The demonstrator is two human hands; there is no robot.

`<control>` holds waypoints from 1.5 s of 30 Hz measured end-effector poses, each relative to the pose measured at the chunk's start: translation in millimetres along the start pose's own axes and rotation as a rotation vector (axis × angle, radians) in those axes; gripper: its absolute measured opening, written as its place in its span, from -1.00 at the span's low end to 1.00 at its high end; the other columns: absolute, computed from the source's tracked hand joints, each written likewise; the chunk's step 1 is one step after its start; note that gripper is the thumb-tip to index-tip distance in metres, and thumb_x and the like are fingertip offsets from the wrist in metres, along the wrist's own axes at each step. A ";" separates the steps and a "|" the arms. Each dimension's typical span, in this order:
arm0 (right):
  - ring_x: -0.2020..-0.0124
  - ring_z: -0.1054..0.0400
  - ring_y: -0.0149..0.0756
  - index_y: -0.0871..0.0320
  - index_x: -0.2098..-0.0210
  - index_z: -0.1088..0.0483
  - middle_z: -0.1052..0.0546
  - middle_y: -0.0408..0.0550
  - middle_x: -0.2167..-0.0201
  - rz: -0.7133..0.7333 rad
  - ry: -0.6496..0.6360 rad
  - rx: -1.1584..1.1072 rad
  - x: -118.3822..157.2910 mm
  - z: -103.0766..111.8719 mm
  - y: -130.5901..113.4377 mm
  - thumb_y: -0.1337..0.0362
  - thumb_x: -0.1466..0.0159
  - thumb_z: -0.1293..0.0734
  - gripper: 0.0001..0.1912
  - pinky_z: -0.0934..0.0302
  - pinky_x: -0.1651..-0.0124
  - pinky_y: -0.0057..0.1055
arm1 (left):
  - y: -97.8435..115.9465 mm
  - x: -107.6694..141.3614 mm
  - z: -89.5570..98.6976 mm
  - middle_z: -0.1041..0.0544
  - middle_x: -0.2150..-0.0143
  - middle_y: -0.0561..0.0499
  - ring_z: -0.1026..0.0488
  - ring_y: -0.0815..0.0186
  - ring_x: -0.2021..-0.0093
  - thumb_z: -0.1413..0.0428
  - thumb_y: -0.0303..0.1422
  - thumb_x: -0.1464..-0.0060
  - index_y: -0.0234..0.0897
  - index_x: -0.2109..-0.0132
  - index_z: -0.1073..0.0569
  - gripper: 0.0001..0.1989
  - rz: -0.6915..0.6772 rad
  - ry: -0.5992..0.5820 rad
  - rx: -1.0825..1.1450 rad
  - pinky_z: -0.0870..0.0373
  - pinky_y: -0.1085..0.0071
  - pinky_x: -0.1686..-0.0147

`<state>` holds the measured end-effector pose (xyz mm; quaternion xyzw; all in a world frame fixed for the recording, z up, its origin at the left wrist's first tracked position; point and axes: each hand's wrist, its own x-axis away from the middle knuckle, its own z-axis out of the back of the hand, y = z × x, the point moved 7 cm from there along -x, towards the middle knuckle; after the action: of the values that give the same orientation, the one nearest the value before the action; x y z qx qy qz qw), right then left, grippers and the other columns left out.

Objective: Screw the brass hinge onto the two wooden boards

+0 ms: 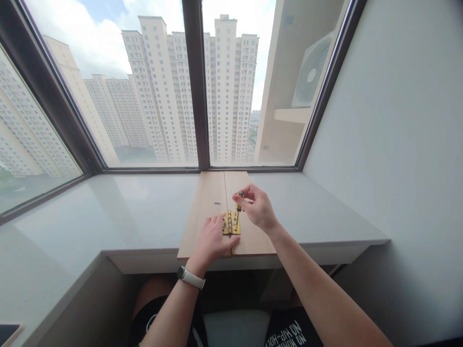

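A brass-coloured hinge [235, 228] lies opened flat across the seam between two light wooden boards, the left board [208, 190] and the right board [251, 246]. My left hand [214, 242] holds the hinge against the wood, fingers along its left side and thumb by its lower edge. Pinched in the fingers of my right hand [261, 211] is a small screwdriver [239, 207] with a yellow and black handle. It stands nearly upright, its shaft reaching down to the hinge's right leaf. Whether the tip sits in a screw is too small to tell.
A small dark metal piece [217, 203] lies on the left board. Both boards rest on a white windowsill counter [144, 212], overhanging its front edge. Window frames [253, 169] rise behind, and a white wall [398, 144] stands at the right.
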<state>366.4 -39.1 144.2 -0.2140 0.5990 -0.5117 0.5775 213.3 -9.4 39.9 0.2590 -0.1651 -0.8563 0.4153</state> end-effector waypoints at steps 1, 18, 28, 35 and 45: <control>0.16 -0.54 -0.10 0.09 0.31 -0.34 -0.62 0.04 0.22 -0.009 -0.022 -0.037 0.5 -1.6 0.0 -0.06 -0.17 -0.49 -0.60 -0.41 0.37 -0.33 | -0.5 0.0 -0.1 -0.42 -0.20 -0.18 -0.26 -0.04 -0.22 -0.19 0.05 -0.03 -0.24 -0.34 -0.24 -0.18 0.004 0.000 -0.001 -0.16 0.16 -0.25; 0.24 -0.46 -0.26 0.16 0.14 -0.50 -0.59 0.04 0.22 0.010 -0.367 -0.165 0.3 -15.6 -10.7 0.02 -0.37 -0.34 -0.68 -0.43 0.27 -0.32 | 0.4 1.4 2.5 -0.42 -0.20 -0.17 -0.25 -0.04 -0.21 -0.20 0.04 -0.03 -0.23 -0.34 -0.25 -0.19 -0.011 0.011 0.017 -0.16 0.14 -0.23; 0.17 -0.53 -0.12 0.17 0.20 -0.44 -0.61 0.09 0.23 -0.019 -0.137 -0.154 -1.8 -10.1 0.6 0.01 -0.28 -0.43 -0.66 -0.40 0.42 -0.36 | -1.2 1.1 1.8 -0.41 -0.21 -0.17 -0.25 -0.04 -0.21 -0.20 0.05 -0.03 -0.23 -0.33 -0.26 -0.19 -0.018 0.017 0.014 -0.16 0.14 -0.23; 0.11 -0.54 -0.12 0.12 0.25 -0.39 -0.61 0.05 0.19 0.025 -0.080 -0.089 5.5 -11.4 -2.8 -0.01 -0.31 -0.41 -0.69 -0.36 0.39 -0.39 | -0.3 1.9 2.3 -0.42 -0.20 -0.18 -0.25 -0.04 -0.21 -0.20 0.05 -0.03 -0.25 -0.32 -0.26 -0.20 -0.021 0.017 0.015 -0.17 0.14 -0.22; 0.13 -0.49 -0.21 0.08 -0.05 -0.43 -0.60 0.04 0.16 0.047 -0.279 -0.166 2.4 -15.7 1.7 -0.02 -0.41 -0.28 -0.62 -0.34 0.26 -0.34 | 1.5 2.0 3.2 -0.44 -0.18 -0.18 -0.27 -0.03 -0.19 -0.19 0.04 -0.04 -0.26 -0.30 -0.27 -0.23 -0.036 0.030 0.020 -0.21 0.15 -0.20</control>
<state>352.1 -34.8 138.7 -0.3161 0.5580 -0.4122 0.6471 211.4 -11.7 42.6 0.2789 -0.1624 -0.8580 0.3997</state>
